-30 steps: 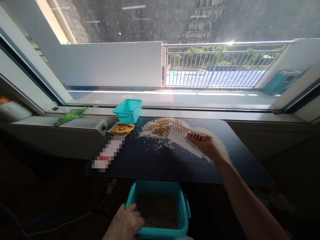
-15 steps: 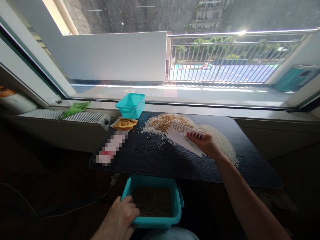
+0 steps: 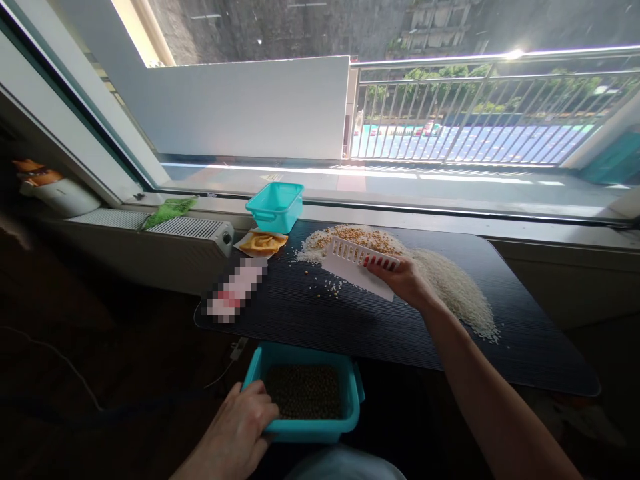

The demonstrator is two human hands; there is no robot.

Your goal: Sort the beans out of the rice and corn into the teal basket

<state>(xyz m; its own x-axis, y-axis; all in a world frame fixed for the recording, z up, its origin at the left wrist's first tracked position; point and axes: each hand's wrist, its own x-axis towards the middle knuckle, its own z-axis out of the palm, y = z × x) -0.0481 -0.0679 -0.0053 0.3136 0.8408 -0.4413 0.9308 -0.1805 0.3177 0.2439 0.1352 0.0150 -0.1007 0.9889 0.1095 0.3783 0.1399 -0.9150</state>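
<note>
My right hand (image 3: 397, 280) grips a white plastic sheet with a row of slots (image 3: 357, 267), held tilted at the near side of a pile of rice mixed with yellow kernels (image 3: 350, 235). The fingertips curl over the slotted edge. To the right of that hand lies a heap of white rice (image 3: 457, 290). Below the table's front edge, my left hand (image 3: 245, 420) is closed on the left near rim of a turquoise plastic bin (image 3: 315, 427). Small dark greenish-brown grains or beans (image 3: 303, 391) cover its bottom.
The dark tabletop (image 3: 280, 307) stands against the window sill. At its far left are a second turquoise bin (image 3: 277, 207), a yellow item on a white wrapper (image 3: 263, 243) and a blurred-out pink item (image 3: 237, 290). Left of these, a green cloth (image 3: 170, 211) lies on a radiator (image 3: 190, 230).
My right hand has moved the slotted sheet leftward along the near side of the mixed pile. My left hand stays on the bin's rim. The camera view has shifted slightly.
</note>
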